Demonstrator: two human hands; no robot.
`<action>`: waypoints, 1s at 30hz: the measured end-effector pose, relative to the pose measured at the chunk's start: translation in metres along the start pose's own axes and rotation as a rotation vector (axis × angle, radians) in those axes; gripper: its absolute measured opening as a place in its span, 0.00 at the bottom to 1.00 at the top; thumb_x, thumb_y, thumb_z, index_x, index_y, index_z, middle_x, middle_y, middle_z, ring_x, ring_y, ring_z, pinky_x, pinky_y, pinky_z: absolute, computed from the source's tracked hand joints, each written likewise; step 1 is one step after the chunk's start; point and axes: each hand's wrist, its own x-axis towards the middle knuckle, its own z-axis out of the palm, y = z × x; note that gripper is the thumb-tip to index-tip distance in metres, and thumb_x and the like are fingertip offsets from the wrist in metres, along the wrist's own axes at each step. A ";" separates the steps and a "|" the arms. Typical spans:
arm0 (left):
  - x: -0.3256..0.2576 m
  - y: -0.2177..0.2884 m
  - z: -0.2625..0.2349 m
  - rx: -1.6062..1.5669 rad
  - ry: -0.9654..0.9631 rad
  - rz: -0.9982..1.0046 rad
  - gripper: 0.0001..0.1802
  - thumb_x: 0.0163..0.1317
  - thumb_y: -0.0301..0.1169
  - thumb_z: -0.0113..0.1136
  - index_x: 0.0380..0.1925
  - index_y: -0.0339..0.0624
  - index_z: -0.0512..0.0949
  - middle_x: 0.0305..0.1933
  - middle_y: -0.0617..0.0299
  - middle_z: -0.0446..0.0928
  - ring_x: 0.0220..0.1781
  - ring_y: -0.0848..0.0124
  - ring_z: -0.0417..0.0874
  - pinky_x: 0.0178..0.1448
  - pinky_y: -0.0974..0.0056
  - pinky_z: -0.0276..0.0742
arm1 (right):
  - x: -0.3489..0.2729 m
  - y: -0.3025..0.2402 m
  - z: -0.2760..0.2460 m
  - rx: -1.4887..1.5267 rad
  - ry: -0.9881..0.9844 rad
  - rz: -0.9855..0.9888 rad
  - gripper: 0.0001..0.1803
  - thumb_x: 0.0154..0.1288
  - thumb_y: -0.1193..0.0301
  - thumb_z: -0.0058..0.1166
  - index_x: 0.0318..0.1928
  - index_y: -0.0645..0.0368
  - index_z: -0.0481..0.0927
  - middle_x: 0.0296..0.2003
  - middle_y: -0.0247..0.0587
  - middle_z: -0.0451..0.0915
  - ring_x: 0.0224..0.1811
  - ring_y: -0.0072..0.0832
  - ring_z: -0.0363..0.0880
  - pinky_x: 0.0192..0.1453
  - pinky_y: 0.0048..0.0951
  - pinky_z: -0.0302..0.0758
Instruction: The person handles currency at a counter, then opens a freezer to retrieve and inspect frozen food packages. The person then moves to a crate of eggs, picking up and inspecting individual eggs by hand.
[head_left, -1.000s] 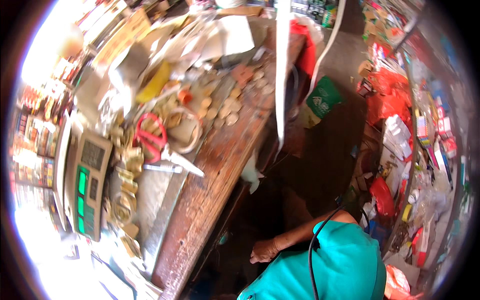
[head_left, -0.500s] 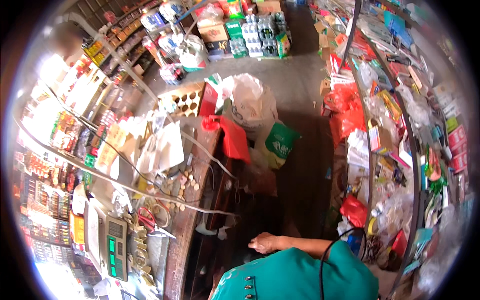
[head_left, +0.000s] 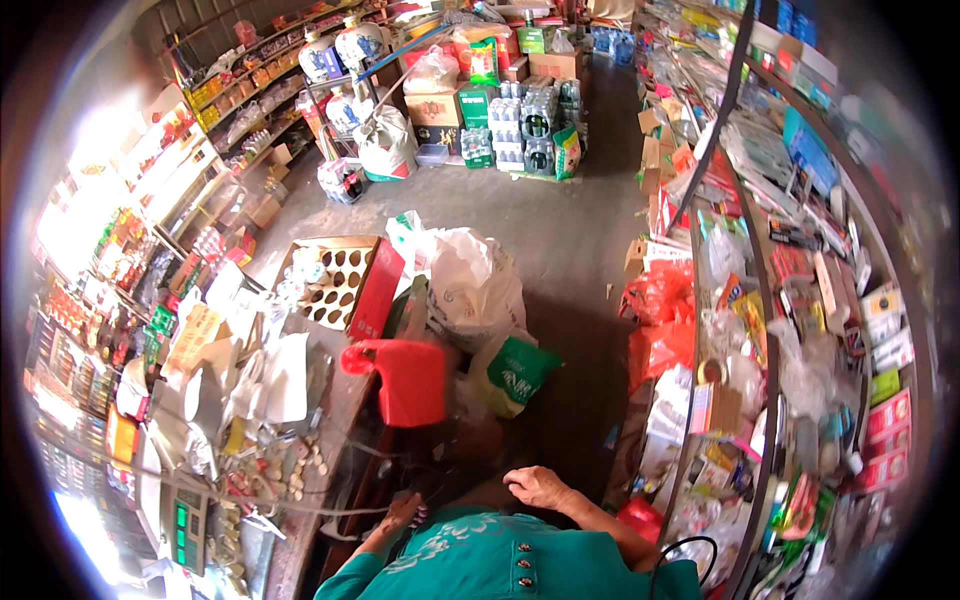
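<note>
My right hand [head_left: 538, 487] hovers in front of my teal shirt [head_left: 500, 560], fingers loosely bent, with nothing in it. My left hand [head_left: 402, 514] is low at the edge of the wooden counter [head_left: 335, 440]; its fingers are partly hidden, so its grip is unclear. Just ahead of both hands a red plastic bag [head_left: 405, 378] hangs at the counter's end. A green and white sack [head_left: 516, 372] stands on the floor beside it.
The counter at left carries a scale with green digits [head_left: 186, 522], papers and several small round items. A box of egg trays [head_left: 340, 280] and a white plastic bag [head_left: 472, 282] lie ahead. Packed shelves [head_left: 800, 300] line the right; stacked boxes and bottles [head_left: 520, 120] stand at the back.
The view has swung up from the counter to the shop aisle. My right hand has stayed by my chest, and my left hand has come into sight at the counter edge.
</note>
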 end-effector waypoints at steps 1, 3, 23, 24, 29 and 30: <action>0.010 0.013 0.007 0.004 0.015 0.013 0.25 0.62 0.53 0.46 0.29 0.42 0.76 0.26 0.63 0.77 0.26 0.73 0.76 0.29 0.68 0.72 | 0.011 0.012 -0.010 0.001 -0.012 -0.002 0.14 0.56 0.67 0.44 0.39 0.58 0.78 0.36 0.48 0.79 0.41 0.45 0.77 0.45 0.41 0.73; 0.027 0.039 0.020 0.010 0.049 0.037 0.25 0.62 0.54 0.46 0.29 0.42 0.76 0.26 0.63 0.76 0.26 0.73 0.76 0.29 0.68 0.72 | 0.033 0.034 -0.043 -0.046 -0.076 0.033 0.14 0.56 0.67 0.44 0.40 0.58 0.77 0.37 0.49 0.79 0.42 0.45 0.77 0.46 0.41 0.73; 0.247 0.480 0.213 0.517 -0.130 0.595 0.27 0.62 0.53 0.45 0.32 0.35 0.72 0.31 0.44 0.74 0.38 0.50 0.77 0.40 0.53 0.70 | 0.229 0.252 -0.382 0.050 -0.220 0.180 0.15 0.56 0.67 0.49 0.43 0.60 0.78 0.39 0.53 0.79 0.44 0.44 0.78 0.49 0.37 0.74; 0.258 0.488 0.220 0.542 -0.085 0.580 0.26 0.62 0.52 0.45 0.32 0.35 0.72 0.31 0.42 0.74 0.39 0.48 0.76 0.41 0.52 0.71 | 0.242 0.259 -0.410 0.018 -0.160 0.183 0.15 0.56 0.68 0.49 0.42 0.60 0.78 0.38 0.53 0.79 0.43 0.44 0.78 0.48 0.37 0.74; 0.302 0.490 0.230 0.487 0.045 0.441 0.27 0.59 0.54 0.48 0.42 0.41 0.77 0.41 0.44 0.77 0.45 0.54 0.79 0.49 0.55 0.73 | 0.322 0.294 -0.538 0.150 -0.132 0.404 0.14 0.58 0.70 0.49 0.41 0.65 0.77 0.29 0.41 0.80 0.29 0.25 0.79 0.35 0.26 0.76; 0.295 0.512 0.225 0.471 0.011 0.288 0.30 0.58 0.56 0.49 0.44 0.41 0.77 0.44 0.46 0.77 0.48 0.57 0.78 0.53 0.57 0.72 | 0.335 0.312 -0.554 0.102 -0.098 0.311 0.13 0.59 0.70 0.49 0.42 0.66 0.77 0.28 0.40 0.79 0.28 0.23 0.79 0.33 0.25 0.76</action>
